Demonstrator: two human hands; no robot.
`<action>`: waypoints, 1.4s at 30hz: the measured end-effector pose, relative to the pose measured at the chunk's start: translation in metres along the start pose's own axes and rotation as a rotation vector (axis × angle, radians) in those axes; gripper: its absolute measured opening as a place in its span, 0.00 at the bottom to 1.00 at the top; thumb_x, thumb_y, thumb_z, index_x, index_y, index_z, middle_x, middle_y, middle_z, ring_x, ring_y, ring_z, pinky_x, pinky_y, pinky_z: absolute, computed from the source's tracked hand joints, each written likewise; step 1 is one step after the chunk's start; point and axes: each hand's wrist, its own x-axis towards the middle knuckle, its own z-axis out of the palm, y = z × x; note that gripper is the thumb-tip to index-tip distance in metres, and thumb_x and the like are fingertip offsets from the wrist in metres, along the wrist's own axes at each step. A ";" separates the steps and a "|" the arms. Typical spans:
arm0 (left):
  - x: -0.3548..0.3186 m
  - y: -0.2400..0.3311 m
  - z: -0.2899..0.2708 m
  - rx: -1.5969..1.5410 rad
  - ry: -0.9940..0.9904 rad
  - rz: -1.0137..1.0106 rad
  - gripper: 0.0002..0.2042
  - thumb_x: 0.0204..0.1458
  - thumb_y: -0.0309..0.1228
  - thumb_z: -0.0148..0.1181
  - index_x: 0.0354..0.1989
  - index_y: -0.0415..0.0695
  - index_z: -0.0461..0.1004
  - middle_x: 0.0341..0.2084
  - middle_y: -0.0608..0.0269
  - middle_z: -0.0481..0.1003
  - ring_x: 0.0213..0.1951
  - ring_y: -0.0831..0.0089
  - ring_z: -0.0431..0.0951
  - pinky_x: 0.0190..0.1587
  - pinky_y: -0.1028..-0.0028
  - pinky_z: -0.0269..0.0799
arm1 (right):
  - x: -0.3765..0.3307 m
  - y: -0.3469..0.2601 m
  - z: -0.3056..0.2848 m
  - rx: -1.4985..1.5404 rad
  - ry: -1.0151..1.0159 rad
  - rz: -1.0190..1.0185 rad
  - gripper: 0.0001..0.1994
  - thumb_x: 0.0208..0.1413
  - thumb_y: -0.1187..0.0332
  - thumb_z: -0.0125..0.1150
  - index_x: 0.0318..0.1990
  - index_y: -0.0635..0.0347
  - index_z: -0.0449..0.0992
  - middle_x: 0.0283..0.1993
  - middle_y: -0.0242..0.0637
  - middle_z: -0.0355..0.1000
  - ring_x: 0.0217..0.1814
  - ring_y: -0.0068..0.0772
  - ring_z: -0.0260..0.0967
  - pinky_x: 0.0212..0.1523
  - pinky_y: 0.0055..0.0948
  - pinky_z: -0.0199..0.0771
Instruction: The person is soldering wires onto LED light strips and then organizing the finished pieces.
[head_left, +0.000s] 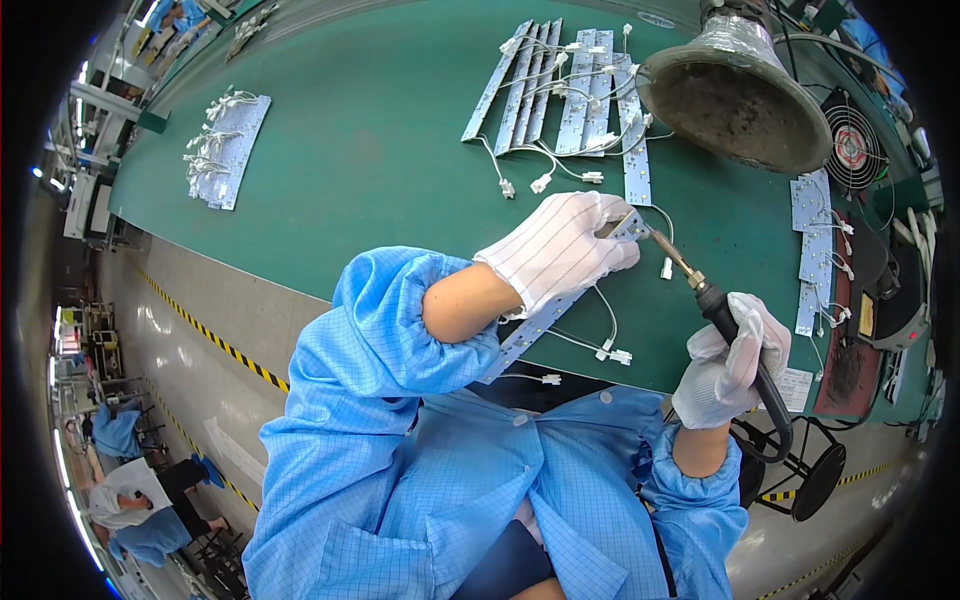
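1. The strip (545, 325), a long, thin LED board with white leads, lies slantwise over the near edge of the green bench (380, 150). Its far end sits under your left hand (560, 250) and its near end hangs off toward your coat.

2. Your left hand, gloved in white, is closed down over the strip's upper end and pins it to the bench. Your right hand (728, 360), also gloved, is wrapped round the black handle of the iron (700, 290), whose tip meets the strip's end just beside your left fingertips.

3. Judged from its looks, the strip is light, thin and fairly stiff, though it is likely to flex along its length. Its solder joints and fine leads look fragile, so hold it by the bare edges near the end being worked, not by the wires or the small white plugs (615, 353).

4. The iron's tip is presumably hot, so grip the handle only. Its cable (780, 420) loops down below your right wrist.

5. Farther out, a batch of like strips (560, 90) lies fanned across the bench. A grey cone-shaped hood (740, 100) hangs over the right side, square boards (815, 235) lie beneath it, and another batch (230, 150) rests at far left.
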 end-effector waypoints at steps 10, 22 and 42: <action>-0.001 0.000 -0.001 -0.114 0.000 -0.075 0.18 0.50 0.40 0.57 0.44 0.40 0.75 0.30 0.50 0.74 0.32 0.58 0.75 0.37 0.66 0.70 | -0.002 0.002 -0.004 -0.166 -0.060 -0.185 0.21 0.50 0.87 0.56 0.50 0.60 0.60 0.39 0.44 0.69 0.36 0.37 0.72 0.37 0.29 0.77; 0.001 -0.003 0.001 -0.024 0.014 -0.055 0.19 0.49 0.41 0.58 0.45 0.40 0.75 0.28 0.50 0.74 0.31 0.58 0.74 0.36 0.66 0.69 | 0.005 -0.002 -0.003 -0.165 -0.069 -0.187 0.23 0.48 0.90 0.55 0.51 0.60 0.61 0.38 0.45 0.69 0.35 0.37 0.72 0.36 0.28 0.77; -0.093 0.033 -0.018 0.533 -0.043 -0.185 0.23 0.45 0.38 0.64 0.49 0.44 0.69 0.30 0.52 0.74 0.31 0.57 0.78 0.33 0.63 0.74 | 0.008 -0.003 0.012 -0.455 0.216 -0.353 0.10 0.51 0.83 0.51 0.42 0.65 0.70 0.42 0.45 0.69 0.39 0.37 0.71 0.40 0.30 0.74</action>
